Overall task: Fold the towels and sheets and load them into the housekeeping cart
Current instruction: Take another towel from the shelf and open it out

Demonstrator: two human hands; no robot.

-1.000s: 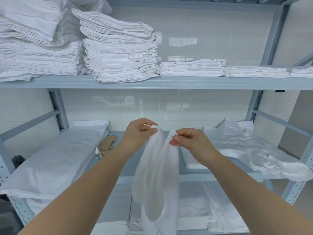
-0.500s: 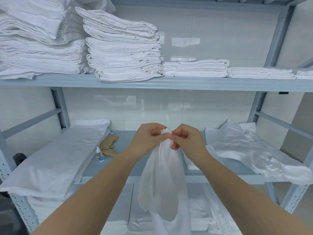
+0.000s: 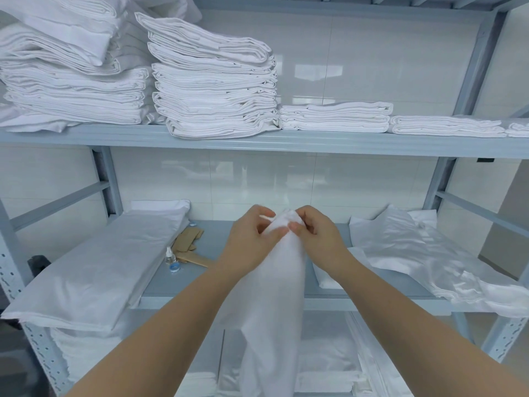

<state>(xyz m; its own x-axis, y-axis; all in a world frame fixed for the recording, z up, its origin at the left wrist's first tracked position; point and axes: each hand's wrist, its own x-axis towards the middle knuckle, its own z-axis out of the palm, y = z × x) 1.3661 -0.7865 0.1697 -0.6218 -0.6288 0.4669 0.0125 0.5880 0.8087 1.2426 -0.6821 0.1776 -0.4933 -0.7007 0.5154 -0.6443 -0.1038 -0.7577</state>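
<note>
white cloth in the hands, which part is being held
Both the left hand and right hand pinch the hanging white cloth at its bunched top edge.

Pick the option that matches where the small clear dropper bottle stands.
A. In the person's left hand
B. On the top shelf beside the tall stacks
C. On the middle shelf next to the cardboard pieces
C: the dropper bottle stands on the middle shelf beside the cardboard pieces.

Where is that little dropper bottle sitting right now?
In the head view, the dropper bottle stands on the middle shelf, left of the hands, between the folded white sheet and the brown cardboard pieces.
</note>
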